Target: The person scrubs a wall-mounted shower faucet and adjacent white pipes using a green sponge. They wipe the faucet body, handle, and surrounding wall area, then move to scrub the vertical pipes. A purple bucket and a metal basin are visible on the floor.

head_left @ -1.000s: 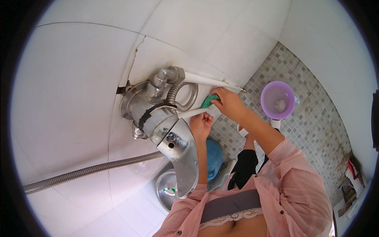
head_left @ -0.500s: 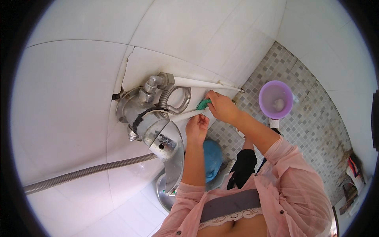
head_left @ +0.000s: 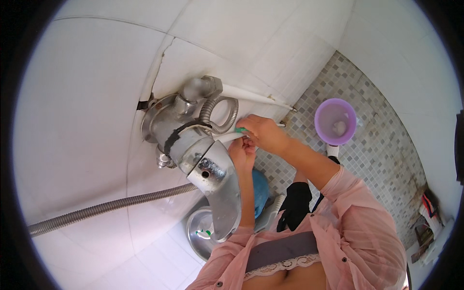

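A thin white pipe [head_left: 229, 137] runs along the wall beyond the metal mixer tap [head_left: 200, 159]. My right hand [head_left: 267, 134] is closed over the pipe, pressing a crumpled green cloth [head_left: 240, 129] against it; only a small edge of the cloth shows. Just below, my left hand [head_left: 242, 152] has its fingers curled around the underside of the same pipe, close to the right fingertips. A coiled metal hose [head_left: 220, 116] loops from the tap right beside the hands.
A second white pipe [head_left: 256, 95] runs higher along the wall. On the tiled floor stands a purple bucket [head_left: 321, 126] with water and something pale inside. A blue object [head_left: 261, 191] and a metal basin [head_left: 193, 237] sit below; a long metal hose [head_left: 111, 207] crosses the left wall.
My right hand has slid a little left along the pipe toward the tap, and less of the green cloth shows. The view has shifted, so the tap looks nearer and more of the basin appears.
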A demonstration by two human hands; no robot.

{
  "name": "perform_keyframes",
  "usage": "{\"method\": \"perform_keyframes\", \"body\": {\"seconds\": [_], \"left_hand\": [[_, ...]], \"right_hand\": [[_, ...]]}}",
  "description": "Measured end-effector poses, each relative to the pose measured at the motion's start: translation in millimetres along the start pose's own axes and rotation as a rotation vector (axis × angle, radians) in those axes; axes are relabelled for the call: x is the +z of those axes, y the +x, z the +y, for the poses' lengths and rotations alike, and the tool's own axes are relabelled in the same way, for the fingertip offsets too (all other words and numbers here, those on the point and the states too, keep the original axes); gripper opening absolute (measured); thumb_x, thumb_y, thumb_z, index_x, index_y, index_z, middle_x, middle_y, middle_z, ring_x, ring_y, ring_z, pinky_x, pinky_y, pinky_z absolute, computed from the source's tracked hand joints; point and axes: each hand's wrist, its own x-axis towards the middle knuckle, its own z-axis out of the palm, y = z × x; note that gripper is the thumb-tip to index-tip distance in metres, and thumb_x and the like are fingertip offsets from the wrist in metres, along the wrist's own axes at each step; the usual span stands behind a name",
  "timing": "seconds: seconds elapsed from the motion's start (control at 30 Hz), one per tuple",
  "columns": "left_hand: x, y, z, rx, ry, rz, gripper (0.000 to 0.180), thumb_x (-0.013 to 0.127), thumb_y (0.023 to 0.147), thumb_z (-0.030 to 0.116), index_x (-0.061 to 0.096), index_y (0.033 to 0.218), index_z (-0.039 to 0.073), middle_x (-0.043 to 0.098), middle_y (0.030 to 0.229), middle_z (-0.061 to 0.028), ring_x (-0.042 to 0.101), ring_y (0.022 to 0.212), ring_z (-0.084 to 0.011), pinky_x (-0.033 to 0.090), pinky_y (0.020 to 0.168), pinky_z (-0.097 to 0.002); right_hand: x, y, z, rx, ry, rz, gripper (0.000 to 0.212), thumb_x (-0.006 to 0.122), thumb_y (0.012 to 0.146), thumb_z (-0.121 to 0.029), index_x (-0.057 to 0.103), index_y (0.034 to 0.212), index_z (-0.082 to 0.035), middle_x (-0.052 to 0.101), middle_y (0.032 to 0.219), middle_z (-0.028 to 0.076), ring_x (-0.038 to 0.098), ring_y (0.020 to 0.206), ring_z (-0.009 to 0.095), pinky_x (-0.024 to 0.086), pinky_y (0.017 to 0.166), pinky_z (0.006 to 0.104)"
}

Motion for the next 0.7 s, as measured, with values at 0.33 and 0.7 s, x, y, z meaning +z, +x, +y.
{"method": "perform_keyframes", "body": {"seconds": [0.33,0.7], "left_hand": [[1.8,4.2,-1.9,-0.133,-0.106,0.068,0.006,0.05,0.098,0.003,0.053,0.096,-0.002,0.051,0.082,-0.0068,0.049,0.072,-0.0158,0.046,0.066,-0.0291],[9.7,1.1,-1.6,-0.105,-0.053,0.041,0.009,0.052,0.098,0.006,0.053,0.091,0.001,0.052,0.08,-0.0053,0.049,0.07,-0.015,0.045,0.064,-0.0289]], "right_hand": [[-1.1,-20.2,58.1,0.155,-0.195,-0.005,0.02,0.064,0.083,-0.005,0.06,0.103,-0.008,0.064,0.093,0.015,0.064,0.085,0.037,0.052,0.071,0.044],[-21.3,-30.6,61.1,0.229,-0.219,-0.087,0.017,0.061,0.084,-0.005,0.053,0.1,-0.005,0.062,0.094,0.019,0.062,0.086,0.041,0.05,0.072,0.0487]]}}
